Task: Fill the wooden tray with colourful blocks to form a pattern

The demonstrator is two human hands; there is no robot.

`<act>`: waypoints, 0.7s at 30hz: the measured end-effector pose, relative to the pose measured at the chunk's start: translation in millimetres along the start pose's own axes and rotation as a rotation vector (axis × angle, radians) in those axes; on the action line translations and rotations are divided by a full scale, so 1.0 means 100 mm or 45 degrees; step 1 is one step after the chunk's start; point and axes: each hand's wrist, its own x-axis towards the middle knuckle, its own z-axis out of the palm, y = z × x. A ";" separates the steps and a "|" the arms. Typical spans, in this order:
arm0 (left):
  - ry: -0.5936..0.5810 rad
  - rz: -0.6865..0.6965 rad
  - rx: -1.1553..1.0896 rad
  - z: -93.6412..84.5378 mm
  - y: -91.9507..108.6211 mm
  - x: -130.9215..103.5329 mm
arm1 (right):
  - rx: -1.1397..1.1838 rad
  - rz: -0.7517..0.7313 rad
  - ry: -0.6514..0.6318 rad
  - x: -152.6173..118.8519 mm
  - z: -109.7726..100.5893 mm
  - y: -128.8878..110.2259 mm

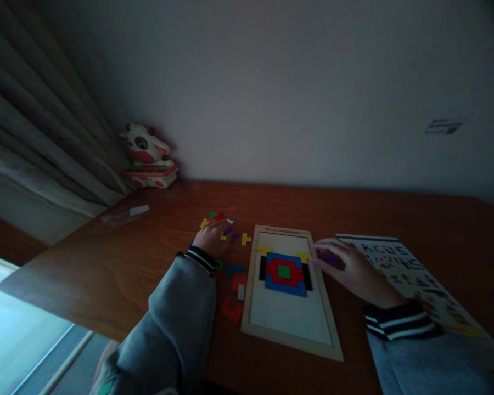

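Note:
A wooden puzzle board (291, 344) lies on the table. In its frame sits a pattern of flat pieces: a green centre (284, 271), red around it, a blue outer ring (286, 289), with black pieces at the sides and yellow pieces (264, 250) on top. My right hand (352, 269) hovers at the board's right edge, thumb and fingers apart, close to the right yellow piece. Through that gap a purple piece (331, 259) shows. My left hand (211, 240) is over the loose pieces left of the board, fingers extended among them and partly hard to make out.
Loose pieces lie left of the board, among them a yellow one (246, 239), a blue one (234, 270) and red ones (231, 310). A printed pattern sheet (415, 274) lies at right, partly under my right sleeve. A cow toy (148, 156) stands at the back left near a curtain (45, 120).

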 end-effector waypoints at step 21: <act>-0.326 0.063 -0.032 -0.03 -0.20 -0.01 | -0.049 -0.031 0.084 -0.01 0.04 0.03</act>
